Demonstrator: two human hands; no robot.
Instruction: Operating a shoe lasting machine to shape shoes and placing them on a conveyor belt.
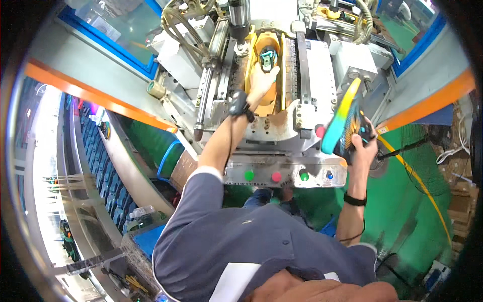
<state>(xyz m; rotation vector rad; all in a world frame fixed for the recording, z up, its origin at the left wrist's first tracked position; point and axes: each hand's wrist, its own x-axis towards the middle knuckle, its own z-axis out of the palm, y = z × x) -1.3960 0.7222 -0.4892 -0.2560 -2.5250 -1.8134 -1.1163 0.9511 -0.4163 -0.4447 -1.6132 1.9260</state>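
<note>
My left hand (263, 80) reaches forward into the press, and its fingers close on the near end of a dark shoe (268, 56) with turquoise parts. That shoe lies between the walls of a yellow mould (280, 85); its lower side is hidden. At the right, beside the machine, my right hand (366, 146) grips a second shoe (352, 126), black with orange and blue specks. Its sole runs from yellow through green to turquoise and faces left, with the toe end pointing up. Both wrists wear black bands.
Below the mould runs a metal control panel (287, 171) with green, red and blue buttons. A metal cylinder (238, 15) hangs left of the mould. Orange-edged guards (100, 95) flank the machine. At the far left a conveyor (95, 166) carries shoes. A yellow line crosses the green floor.
</note>
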